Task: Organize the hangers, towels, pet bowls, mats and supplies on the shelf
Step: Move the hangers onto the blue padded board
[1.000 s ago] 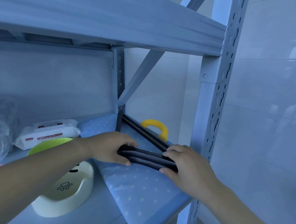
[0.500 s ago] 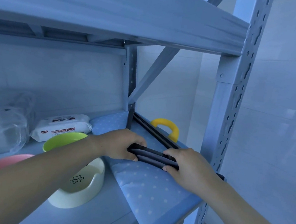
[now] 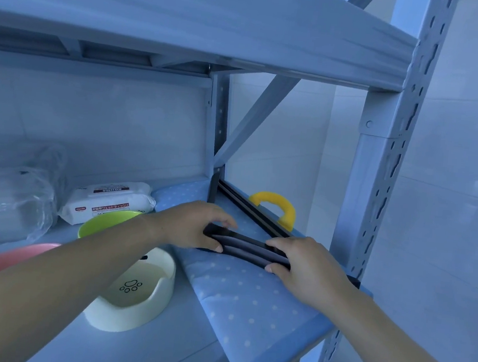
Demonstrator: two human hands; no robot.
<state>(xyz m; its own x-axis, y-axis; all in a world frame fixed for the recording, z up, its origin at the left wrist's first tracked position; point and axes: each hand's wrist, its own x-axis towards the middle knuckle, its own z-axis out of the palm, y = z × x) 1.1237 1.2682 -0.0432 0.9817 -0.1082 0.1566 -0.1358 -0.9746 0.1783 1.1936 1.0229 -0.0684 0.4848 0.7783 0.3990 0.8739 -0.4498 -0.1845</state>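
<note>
Fingers (image 3: 224, 219) of left hand (image 3: 195, 226) and right hand (image 3: 308, 270) curled round a stack of black hangers (image 3: 250, 247), grip unchanged from half a second ago, hangers lying on the dotted blue mat (image 3: 249, 301) at the right end of the shelf (image 3: 151, 350), cream pet bowl (image 3: 135, 302) just beside.

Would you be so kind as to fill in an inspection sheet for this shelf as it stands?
Surface: blue shelf board, dotted mat covering its right end.
Job's things: black hangers lying on the mat; paw-print bowl, green bowl, pink bowl and wipes pack to their left.
Clutter: clear plastic bag at far left; yellow handle behind the hangers.
Grippers: left hand and right hand each grip the hangers.
Cables: nothing seen.
Surroundings: slotted post, upper shelf, tiled wall.
</note>
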